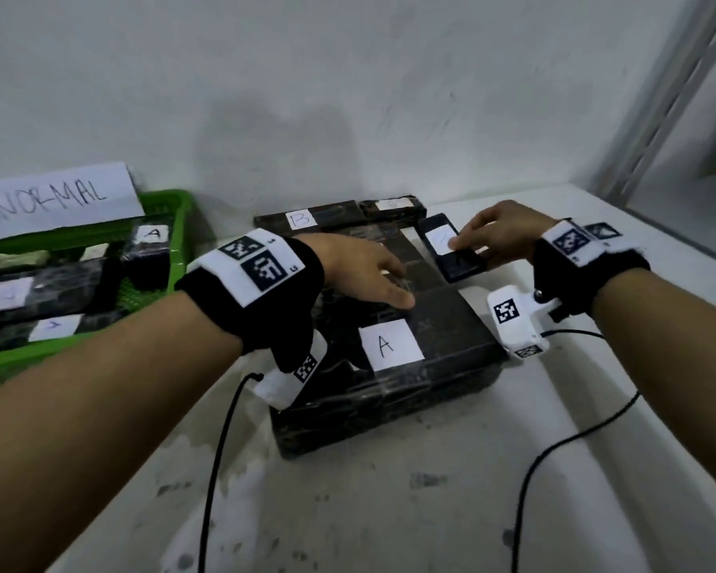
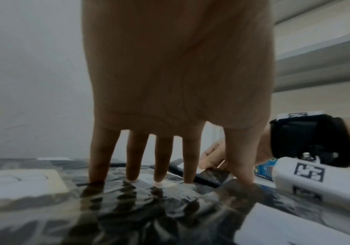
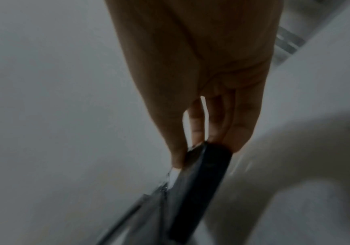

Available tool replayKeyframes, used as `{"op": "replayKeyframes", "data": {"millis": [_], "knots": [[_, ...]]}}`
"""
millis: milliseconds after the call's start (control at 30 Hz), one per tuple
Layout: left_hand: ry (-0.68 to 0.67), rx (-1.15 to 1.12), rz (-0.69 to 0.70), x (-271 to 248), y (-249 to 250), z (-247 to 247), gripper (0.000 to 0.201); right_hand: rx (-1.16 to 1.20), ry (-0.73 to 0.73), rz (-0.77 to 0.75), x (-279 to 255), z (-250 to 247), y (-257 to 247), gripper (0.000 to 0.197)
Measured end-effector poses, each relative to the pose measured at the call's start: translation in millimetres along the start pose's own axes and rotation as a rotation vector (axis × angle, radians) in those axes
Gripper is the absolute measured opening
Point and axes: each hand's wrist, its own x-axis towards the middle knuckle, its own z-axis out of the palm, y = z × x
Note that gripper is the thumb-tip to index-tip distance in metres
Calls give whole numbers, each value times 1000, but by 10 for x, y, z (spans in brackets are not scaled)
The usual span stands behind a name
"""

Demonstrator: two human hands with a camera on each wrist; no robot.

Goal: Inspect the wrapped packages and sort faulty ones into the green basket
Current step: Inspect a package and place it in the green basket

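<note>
The white table (image 1: 451,510) carries everything, and the biggest thing on it is the large black wrapped package (image 1: 451,337) with a white label marked A, lying under the left hand (image 1: 364,275). That hand is spread flat with straight fingers (image 2: 137,157) whose tips press down on the crinkled wrap, gripping nothing. To the left of this hand, just beside the large package, sits the green basket (image 1: 178,241), which holds several dark wrapped packages with white labels and a paper sign (image 1: 54,200) propped at its back. Beyond the left hand's fingertips lies a flat dark package labelled B (image 1: 306,219), with another dark labelled package (image 1: 393,206) next to it against the wall. The right hand (image 1: 497,237) pinches a small black wrapped package (image 1: 451,254) between thumb and fingers at its near end; the package is tilted, and its far end points towards the left hand over the large package. Black cables trail from both wrists across the table towards the person.
</note>
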Motion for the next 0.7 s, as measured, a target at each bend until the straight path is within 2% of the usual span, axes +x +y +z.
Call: {"op": "replayKeyframes", "data": {"millis": [100,200,467,600,700], "knots": [[-36,85,-9,79,39,-8,46,-135,-30,28,236,57,40,16],[-15,118,-14,99,61,-26,45,-119,-78,-15,403,184,56,12],[39,40,-9,90,-46,-89,40,-170,-27,-73,548,274,38,14],[144,-49,7,42,-99,-111,38,-242,20,-85,452,189,-62,24],[260,-145,10,-100,-205,-140,33,-375,66,-156,335,72,-263,23]]}}
